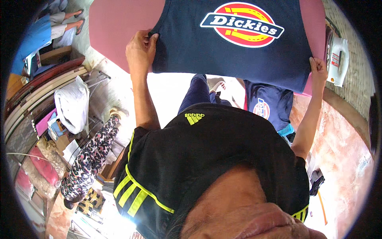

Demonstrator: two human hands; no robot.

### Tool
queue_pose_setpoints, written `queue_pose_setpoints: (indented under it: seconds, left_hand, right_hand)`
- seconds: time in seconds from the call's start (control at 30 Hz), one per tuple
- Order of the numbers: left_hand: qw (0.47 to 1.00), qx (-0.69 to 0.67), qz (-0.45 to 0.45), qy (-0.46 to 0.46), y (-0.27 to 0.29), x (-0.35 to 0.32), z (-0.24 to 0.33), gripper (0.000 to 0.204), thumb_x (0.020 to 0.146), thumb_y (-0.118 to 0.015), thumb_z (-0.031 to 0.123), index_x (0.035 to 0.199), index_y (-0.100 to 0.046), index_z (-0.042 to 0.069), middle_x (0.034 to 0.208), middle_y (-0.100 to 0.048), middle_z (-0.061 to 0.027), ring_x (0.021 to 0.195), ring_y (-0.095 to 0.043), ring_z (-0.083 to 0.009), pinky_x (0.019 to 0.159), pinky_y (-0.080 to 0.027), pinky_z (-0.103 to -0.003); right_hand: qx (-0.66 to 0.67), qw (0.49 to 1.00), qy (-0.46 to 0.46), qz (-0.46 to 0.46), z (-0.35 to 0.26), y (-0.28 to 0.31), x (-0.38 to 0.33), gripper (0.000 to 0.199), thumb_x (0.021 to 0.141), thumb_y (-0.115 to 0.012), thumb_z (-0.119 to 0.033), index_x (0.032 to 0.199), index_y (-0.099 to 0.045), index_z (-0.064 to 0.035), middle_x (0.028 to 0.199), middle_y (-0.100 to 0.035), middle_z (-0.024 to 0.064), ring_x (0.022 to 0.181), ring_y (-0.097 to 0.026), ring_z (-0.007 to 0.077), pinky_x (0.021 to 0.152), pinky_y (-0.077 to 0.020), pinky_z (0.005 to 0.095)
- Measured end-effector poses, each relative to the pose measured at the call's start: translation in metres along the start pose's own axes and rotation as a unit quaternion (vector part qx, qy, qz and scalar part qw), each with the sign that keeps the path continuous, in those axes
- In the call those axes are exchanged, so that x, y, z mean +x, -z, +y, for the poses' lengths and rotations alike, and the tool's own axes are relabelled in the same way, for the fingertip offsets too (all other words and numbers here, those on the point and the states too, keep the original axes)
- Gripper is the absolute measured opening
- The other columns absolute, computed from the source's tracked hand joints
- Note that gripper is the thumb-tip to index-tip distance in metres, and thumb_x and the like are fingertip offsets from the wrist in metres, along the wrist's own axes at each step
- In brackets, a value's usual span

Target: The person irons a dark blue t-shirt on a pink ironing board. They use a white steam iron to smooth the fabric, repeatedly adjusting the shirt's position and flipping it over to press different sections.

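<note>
A dark navy shirt (191,44) with a red, yellow and white printed emblem lies spread over a pink-covered ironing board (113,30). Its near hem runs past the board's near edge. My left hand (143,49) pinches the shirt's left side between thumb and fingers. At the hem's right corner, the fingers of my right hand (318,69) are closed on the cloth. Between my hands the fabric looks flat and smooth. The top of the shirt goes out of the picture.
A white iron (337,61) stands right of the board. Below the board lies another navy garment (270,101) with a similar print. Stacked boards (41,93) and a white plastic bag (72,104) are at left. A person in patterned clothes (93,153) and another in blue (38,38) are on the left.
</note>
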State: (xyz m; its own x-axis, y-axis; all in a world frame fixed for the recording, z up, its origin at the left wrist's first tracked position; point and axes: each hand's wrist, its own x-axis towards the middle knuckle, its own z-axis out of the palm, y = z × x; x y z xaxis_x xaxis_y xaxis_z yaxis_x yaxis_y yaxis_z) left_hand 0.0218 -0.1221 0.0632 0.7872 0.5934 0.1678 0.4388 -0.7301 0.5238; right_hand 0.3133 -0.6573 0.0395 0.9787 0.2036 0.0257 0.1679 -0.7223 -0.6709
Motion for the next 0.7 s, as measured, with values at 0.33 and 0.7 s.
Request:
queue_pose_setpoints:
  seconds: [0.33, 0.7]
  left_hand:
    - [0.995, 0.004, 0.102, -0.020, -0.014, -0.013, -0.011, 0.029, 0.092, -0.076, 0.016, 0.115, -0.068, 0.001, 0.112, -0.068, -0.0188, 0.101, -0.066, -0.0280, 0.086, -0.052, -0.040]
    - [0.966, 0.175, 0.029, -0.189, -0.041, -0.085, 0.008, 0.043, 0.100, -0.053, 0.038, 0.139, -0.063, 0.021, 0.152, -0.050, -0.0080, 0.144, -0.038, -0.0335, 0.116, -0.019, -0.056]
  right_hand:
    - [-0.016, 1.000, 0.000, -0.004, 0.028, 0.002, 0.016, 0.036, 0.091, -0.080, -0.034, 0.106, -0.073, -0.0015, 0.091, -0.072, 0.0051, 0.084, -0.064, 0.0120, 0.075, -0.0513, 0.0290]
    - [0.090, 0.995, -0.051, -0.009, -0.008, -0.010, 0.007, 0.021, 0.093, -0.073, -0.019, 0.104, -0.069, -0.0024, 0.081, -0.071, 0.0105, 0.074, -0.068, 0.0217, 0.068, -0.0543, 0.0378]
